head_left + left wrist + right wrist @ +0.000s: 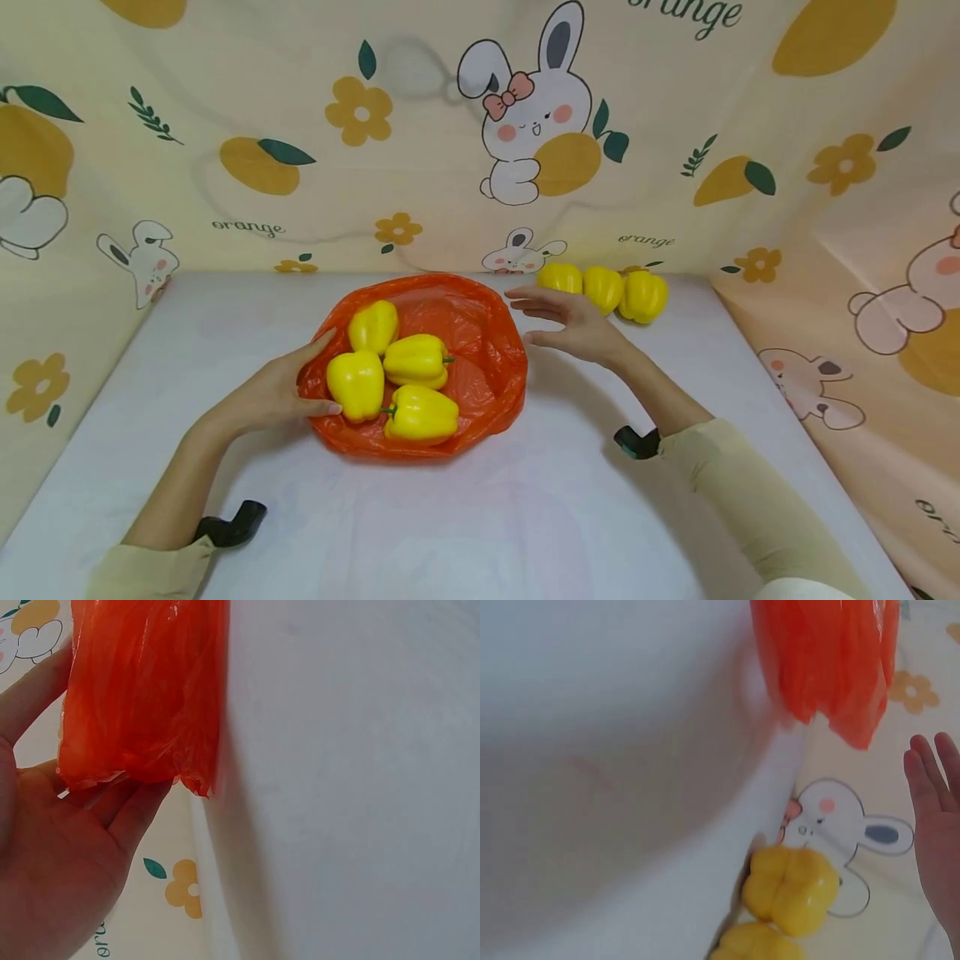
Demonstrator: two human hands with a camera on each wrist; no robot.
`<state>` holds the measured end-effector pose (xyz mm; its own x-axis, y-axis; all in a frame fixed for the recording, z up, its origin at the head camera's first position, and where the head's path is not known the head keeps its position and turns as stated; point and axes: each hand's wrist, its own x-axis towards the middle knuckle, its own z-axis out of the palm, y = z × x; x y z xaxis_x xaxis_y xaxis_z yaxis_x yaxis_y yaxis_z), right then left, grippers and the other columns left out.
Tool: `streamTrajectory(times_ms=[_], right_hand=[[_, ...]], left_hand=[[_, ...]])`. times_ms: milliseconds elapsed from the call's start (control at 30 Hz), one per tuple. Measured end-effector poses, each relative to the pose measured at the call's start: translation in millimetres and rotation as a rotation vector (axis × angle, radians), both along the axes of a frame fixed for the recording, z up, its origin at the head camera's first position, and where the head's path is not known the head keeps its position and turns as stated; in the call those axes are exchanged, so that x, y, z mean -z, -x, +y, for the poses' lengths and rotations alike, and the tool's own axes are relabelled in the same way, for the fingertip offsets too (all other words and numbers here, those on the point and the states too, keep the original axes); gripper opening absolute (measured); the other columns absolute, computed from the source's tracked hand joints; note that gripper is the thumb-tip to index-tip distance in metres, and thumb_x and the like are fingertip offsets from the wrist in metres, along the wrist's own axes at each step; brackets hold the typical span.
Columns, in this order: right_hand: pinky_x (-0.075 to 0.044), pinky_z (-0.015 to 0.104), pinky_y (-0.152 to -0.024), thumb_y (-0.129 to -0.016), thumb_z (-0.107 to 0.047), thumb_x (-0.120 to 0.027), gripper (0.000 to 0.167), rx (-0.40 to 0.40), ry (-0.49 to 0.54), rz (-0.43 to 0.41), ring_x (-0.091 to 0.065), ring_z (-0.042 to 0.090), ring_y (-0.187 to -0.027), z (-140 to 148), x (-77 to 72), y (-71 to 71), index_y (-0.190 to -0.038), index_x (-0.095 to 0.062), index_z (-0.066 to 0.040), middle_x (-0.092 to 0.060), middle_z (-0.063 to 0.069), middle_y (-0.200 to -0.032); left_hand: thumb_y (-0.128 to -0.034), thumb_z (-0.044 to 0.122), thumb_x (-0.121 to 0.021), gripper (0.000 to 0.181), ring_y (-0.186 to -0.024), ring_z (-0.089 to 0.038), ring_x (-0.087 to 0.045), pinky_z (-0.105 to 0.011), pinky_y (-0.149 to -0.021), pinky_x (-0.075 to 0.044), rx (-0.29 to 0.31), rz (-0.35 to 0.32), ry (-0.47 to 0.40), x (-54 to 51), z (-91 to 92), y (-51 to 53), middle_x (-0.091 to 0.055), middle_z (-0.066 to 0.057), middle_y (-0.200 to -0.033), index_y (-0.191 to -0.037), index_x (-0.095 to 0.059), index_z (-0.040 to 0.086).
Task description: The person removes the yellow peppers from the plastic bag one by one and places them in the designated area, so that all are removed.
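Observation:
A red plastic bag [487, 400] lies with its mouth spread wide, holding several yellow bell peppers [416, 361]. At its left side, my left hand [266, 396] grips the rim, thumb and fingertips over the edge beside the peppers. The left wrist view has the left hand [67, 847] with its fingers partly hidden by the bag [142, 697]. My right hand [573, 325] hovers just off the bag's upper right rim, fingers extended and holding nothing. In the right wrist view, a gap separates the right hand [937, 817] from the bag [825, 660].
Three more yellow peppers [643, 297] sit in a row at the back right of the white table [465, 533], partly behind the right hand. A patterned cloth [435, 108] with rabbits and oranges rises along the table's back and sides.

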<state>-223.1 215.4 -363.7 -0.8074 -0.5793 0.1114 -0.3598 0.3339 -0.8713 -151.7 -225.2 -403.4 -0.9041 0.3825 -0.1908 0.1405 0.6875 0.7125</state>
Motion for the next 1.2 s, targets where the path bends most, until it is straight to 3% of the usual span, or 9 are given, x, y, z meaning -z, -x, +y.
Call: streamTrajectory(times_ms=[233, 467, 567, 700, 900, 1200], right_hand=[[-0.043, 0.05, -0.108, -0.088, -0.011, -0.076, 0.061, -0.05, 0.005, -0.043, -0.051, 0.031, -0.131, -16.3, 6.5, -1.3, -0.143, -0.052, -0.005, -0.053, 0.016, -0.144], [-0.043, 0.049, -0.108, -0.089, -0.015, -0.076, 0.059, -0.086, -0.012, -0.045, -0.051, 0.034, -0.13, -33.2, 11.5, -0.6, -0.143, -0.053, -0.01, -0.058, 0.002, -0.14], [-0.042, 0.054, -0.107, -0.089, -0.014, -0.076, 0.059, -0.105, -0.01, -0.065, -0.052, 0.027, -0.131, -39.5, 12.5, 0.4, -0.143, -0.053, -0.012, -0.058, -0.002, -0.14], [-0.041, 0.062, -0.105, -0.089, -0.013, -0.075, 0.059, -0.146, -0.002, -0.078, -0.051, 0.029, -0.131, -48.8, 13.3, 2.0, -0.144, -0.052, -0.012, -0.057, -0.002, -0.142], [-0.042, 0.06, -0.105, -0.088, -0.011, -0.075, 0.061, -0.207, -0.02, -0.079, -0.05, 0.039, -0.131, -63.5, 17.4, 6.5, -0.145, -0.052, -0.014, -0.055, 0.002, -0.143], [-0.046, 0.053, -0.104, -0.089, -0.01, -0.075, 0.06, -0.269, -0.017, -0.04, -0.052, 0.036, -0.13, -87.1, 21.4, 11.9, -0.144, -0.05, -0.006, -0.054, 0.007, -0.144]], left_hand=[[-0.0768, 0.048, -0.082, 0.113, -0.142, -0.047, -0.028, -0.064, -0.108, -0.033, 0.001, -0.004, -0.005, 1.2, 1.0, -0.6, -0.025, -0.024, -0.159, -0.161, -0.015, 0.015], [-0.0768, 0.046, -0.083, 0.112, -0.142, -0.046, -0.029, -0.063, -0.108, -0.034, -0.003, -0.008, -0.019, 1.7, 1.7, -0.9, -0.026, -0.023, -0.16, -0.16, -0.016, 0.012], [-0.0774, 0.047, -0.082, 0.112, -0.142, -0.046, -0.029, -0.064, -0.108, -0.034, 0.002, -0.007, -0.014, 1.7, 1.9, -1.0, -0.026, -0.023, -0.159, -0.16, -0.015, 0.014], [-0.0778, 0.048, -0.082, 0.112, -0.142, -0.047, -0.029, -0.064, -0.108, -0.033, 0.009, -0.001, -0.005, 1.4, 2.2, -0.2, -0.025, -0.024, -0.159, -0.161, -0.014, 0.016], [-0.0769, 0.047, -0.083, 0.113, -0.142, -0.047, -0.028, -0.063, -0.108, -0.033, 0.007, 0.0, -0.003, 1.0, 1.2, 0.6, -0.025, -0.024, -0.159, -0.161, -0.014, 0.015], [-0.0769, 0.046, -0.083, 0.113, -0.142, -0.048, -0.028, -0.063, -0.108, -0.033, 0.015, 0.008, 0.007, -2.6, -0.7, -0.1, -0.025, -0.025, -0.159, -0.16, -0.014, 0.014]])
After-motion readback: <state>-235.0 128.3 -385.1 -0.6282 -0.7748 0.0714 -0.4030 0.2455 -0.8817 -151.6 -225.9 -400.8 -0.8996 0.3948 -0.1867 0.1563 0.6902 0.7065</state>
